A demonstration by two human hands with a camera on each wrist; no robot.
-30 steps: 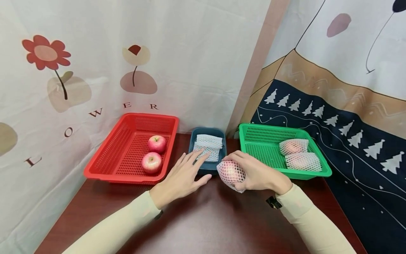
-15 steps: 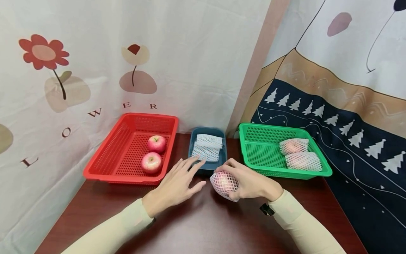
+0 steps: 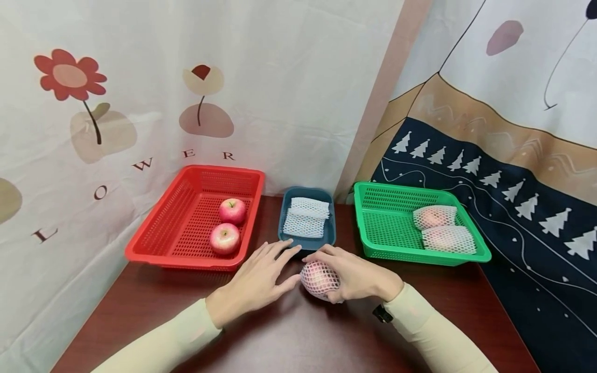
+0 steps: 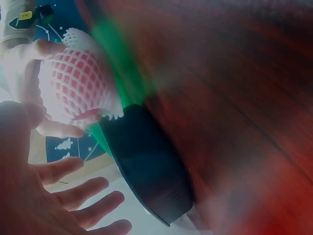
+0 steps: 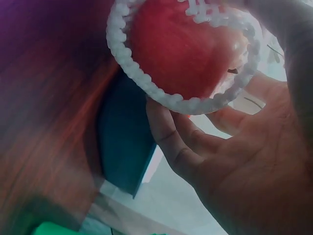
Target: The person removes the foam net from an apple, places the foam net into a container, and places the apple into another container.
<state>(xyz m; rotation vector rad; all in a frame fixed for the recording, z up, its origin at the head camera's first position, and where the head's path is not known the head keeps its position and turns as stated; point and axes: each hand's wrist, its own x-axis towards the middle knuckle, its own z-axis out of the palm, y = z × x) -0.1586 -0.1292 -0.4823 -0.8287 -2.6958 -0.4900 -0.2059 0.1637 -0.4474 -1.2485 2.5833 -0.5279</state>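
My right hand (image 3: 356,274) grips an apple (image 3: 320,280) dressed in a white foam net sleeve (image 4: 80,83), in front of the small blue tray. In the right wrist view the apple's bare red skin (image 5: 176,49) shows through the open end of the sleeve. Fingers spread and holding nothing, my left hand (image 3: 254,280) is just left of the apple, its thumb close to the netting. Behind both hands, the blue tray (image 3: 332,228) contains flat white foam net sleeves (image 3: 304,226).
A red basket (image 3: 154,223) at the left contains two bare apples (image 3: 225,239). On the right stands a green basket (image 3: 387,228) with two netted apples (image 3: 449,239). All rest on a dark red-brown table (image 3: 298,342), with a printed curtain (image 3: 289,93) behind.
The right hand has brought the netted apple left and toward the person. The left hand has drawn back from over the blue tray, slightly left and nearer the person.
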